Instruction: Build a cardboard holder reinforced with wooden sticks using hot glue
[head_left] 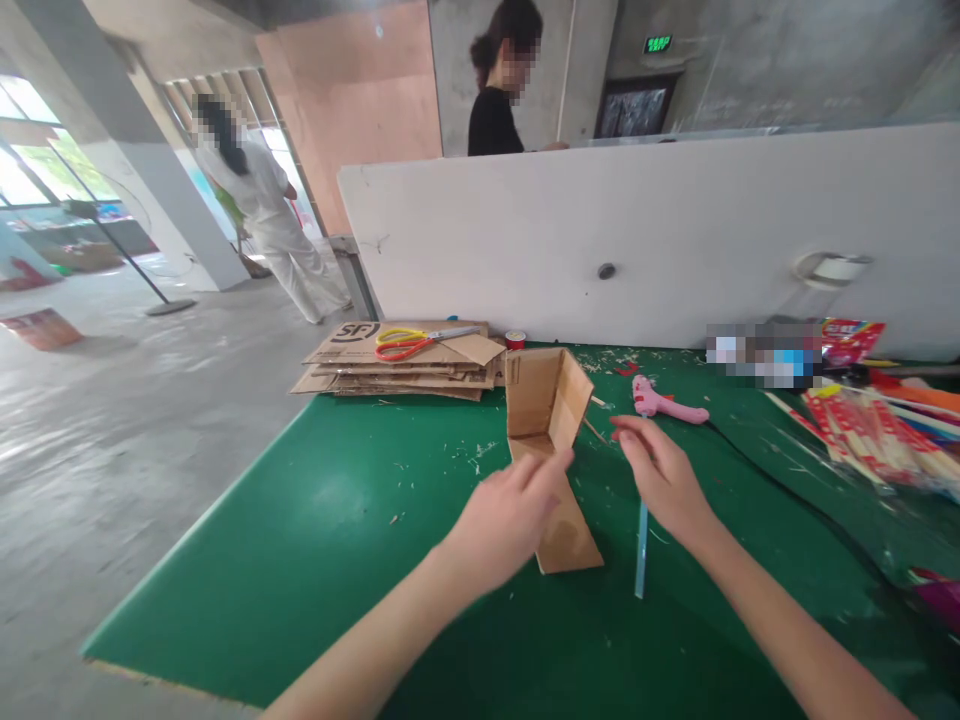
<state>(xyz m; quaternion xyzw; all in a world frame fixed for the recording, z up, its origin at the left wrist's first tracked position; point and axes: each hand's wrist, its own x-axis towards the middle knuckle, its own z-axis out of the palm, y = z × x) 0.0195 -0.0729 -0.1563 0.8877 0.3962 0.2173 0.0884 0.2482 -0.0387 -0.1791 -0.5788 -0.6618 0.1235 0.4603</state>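
Observation:
A folded piece of brown cardboard (pixel 536 395) stands on the green tabletop, two upright panels at its back and a flap reaching toward me. My left hand (pixel 514 515) is in front of it, covering its middle. Its fingers are bent together near the right edge; whatever they grip is hidden. To the right, my right hand (pixel 664 475) hovers with thumb and fingers apart, holding nothing I can see. A thin stick (pixel 595 432) shows between the cardboard and that hand. Below the hand lies a light-blue strip (pixel 641 555). A pink glue gun (pixel 664 402) rests just beyond it.
Flattened cardboard (pixel 345 365) is stacked at the back left under yellow-and-orange scissors (pixel 420 342). Packaged sticks (pixel 862 430) lie at the right. A black cord (pixel 795 490) trails from the glue gun. A white partition (pixel 525 240) bounds the table. Two people are beyond.

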